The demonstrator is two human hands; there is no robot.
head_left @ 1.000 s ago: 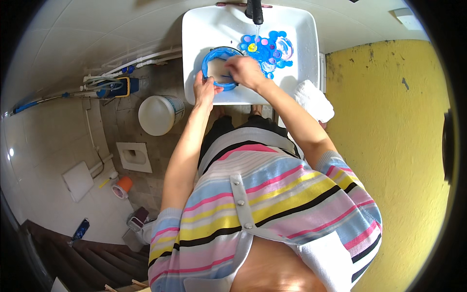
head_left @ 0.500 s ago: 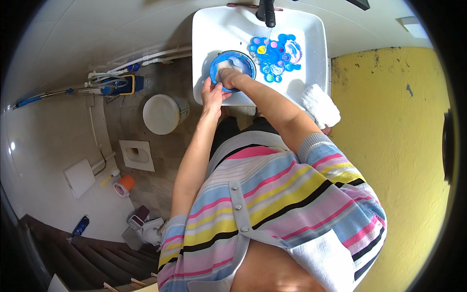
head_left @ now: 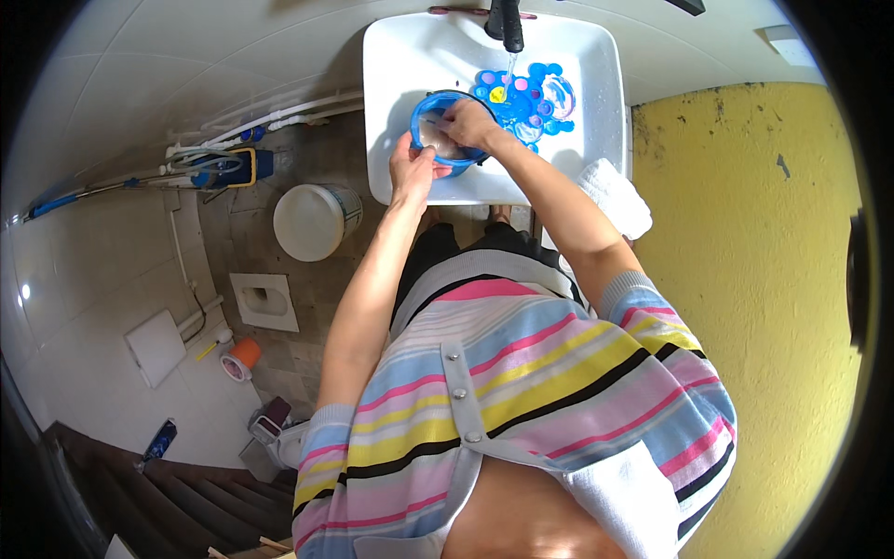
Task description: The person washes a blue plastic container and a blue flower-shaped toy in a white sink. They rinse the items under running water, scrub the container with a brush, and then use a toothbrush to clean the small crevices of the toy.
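A round blue bowl (head_left: 418, 110) is held low over the left half of the white sink (head_left: 384, 58), tilted a little. My left hand (head_left: 411, 174) grips its near-left rim, thumb on the edge. My right hand (head_left: 471, 127) reaches inside against the bowl's far-right wall, fingers curled; what they hold is hidden. Pale beige material, either murky water or a wet cloth, shows under the fingers. Right of the bowl lies a blue bumpy silicone-like piece (head_left: 510, 110) with pink, yellow and pale round spots. Water runs onto it from the black faucet (head_left: 506, 26).
A white towel (head_left: 615, 200) hangs over the sink's near-right corner. On the floor to the left stand a white bucket (head_left: 307, 224) and a pale square fixture (head_left: 265, 301). A blue mop bucket (head_left: 237, 168) is by the wall. At right rises a yellow wall (head_left: 736, 214).
The bowl has shifted slightly right, now overlapping part of the blue piece. My right hand has moved from the bowl's middle up to its far-right side. The left hand keeps its hold.
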